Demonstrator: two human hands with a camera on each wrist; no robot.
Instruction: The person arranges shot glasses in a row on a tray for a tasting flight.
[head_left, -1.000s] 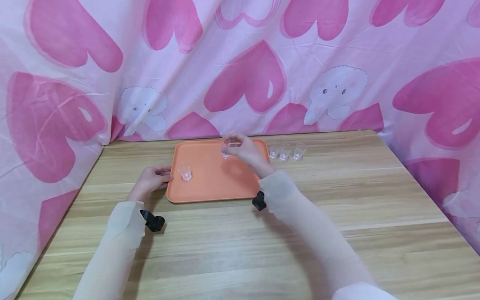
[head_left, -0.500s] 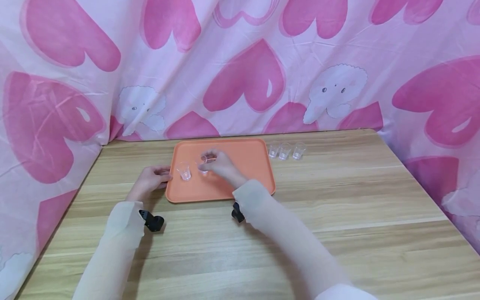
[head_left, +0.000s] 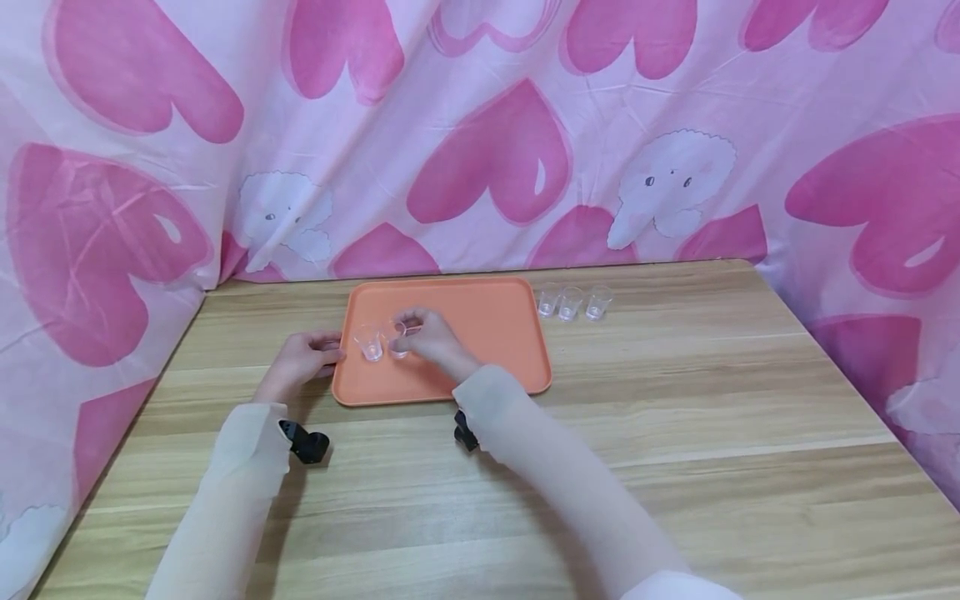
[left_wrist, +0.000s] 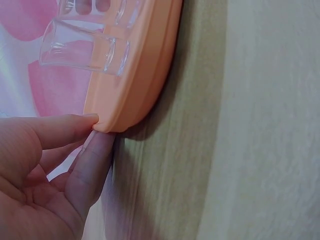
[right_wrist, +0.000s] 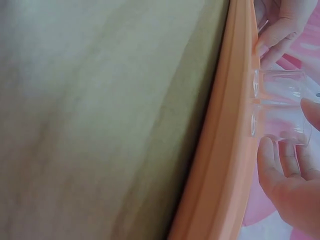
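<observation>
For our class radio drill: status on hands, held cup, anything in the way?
Left hand pinches orange tray. Right hand grips clear cup. Possible obstruction: second cup, close beside it.

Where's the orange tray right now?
In the head view, the tray lies on the table, just left of three cups, its left edge in the left hand.

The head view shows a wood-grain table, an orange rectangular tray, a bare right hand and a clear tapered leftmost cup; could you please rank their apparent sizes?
Wood-grain table
Orange tray
Right hand
Leftmost clear cup
</observation>
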